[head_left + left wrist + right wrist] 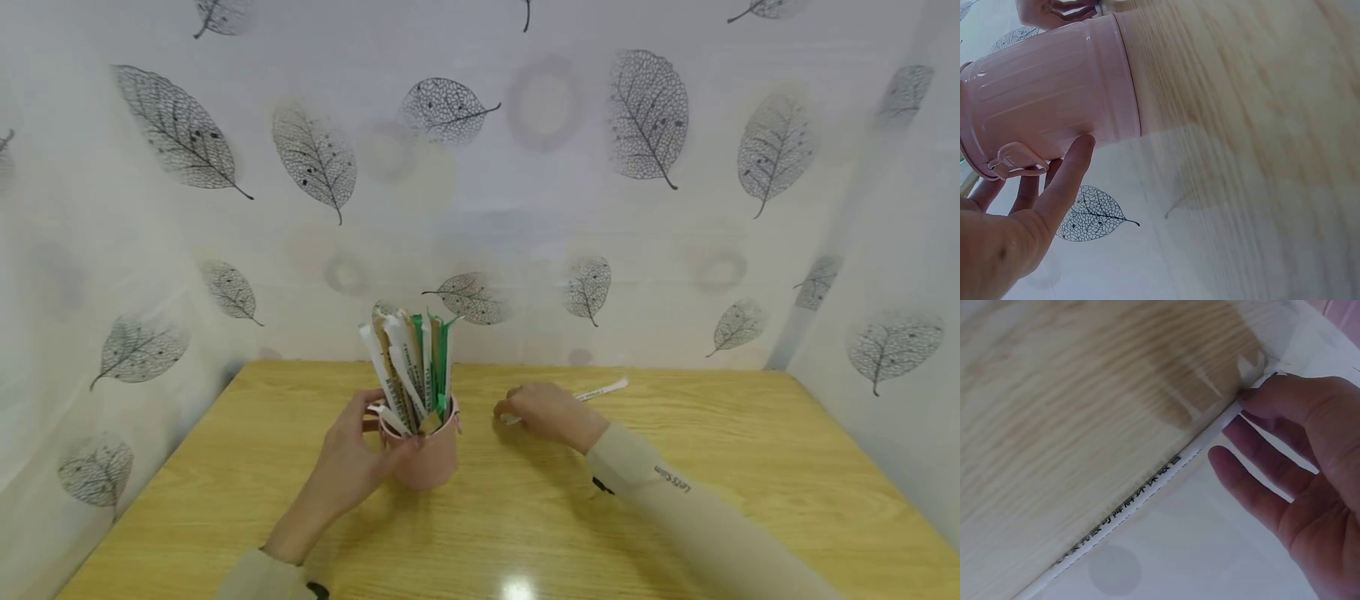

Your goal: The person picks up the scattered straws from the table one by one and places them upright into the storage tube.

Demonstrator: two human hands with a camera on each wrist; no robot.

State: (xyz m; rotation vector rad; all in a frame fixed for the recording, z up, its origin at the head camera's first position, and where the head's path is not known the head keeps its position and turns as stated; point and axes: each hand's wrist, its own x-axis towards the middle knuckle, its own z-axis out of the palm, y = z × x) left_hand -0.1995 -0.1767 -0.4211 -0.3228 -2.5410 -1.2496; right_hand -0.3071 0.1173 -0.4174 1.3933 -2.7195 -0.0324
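My left hand [348, 467] holds the small pink metal bucket [429, 465], thumb at the front of its rim and fingers around the left side. In the left wrist view, fingertips touch the ribbed bucket wall beside its small wire handle [1019, 164]. Upright in the bucket stand several thin paper-wrapped sticks [408, 358], some white, some green, some brown. To the right of the bucket, my right hand [551, 412] pinches one end of a white paper-wrapped straw [1135, 503] with dark printed characters. The straw lies low along the wooden tabletop.
The wood-grain table [510, 525] reaches back to a pale curtain [495, 208] printed with dark leaves, which also hangs at both sides. A bright light reflection shows near the table's front.
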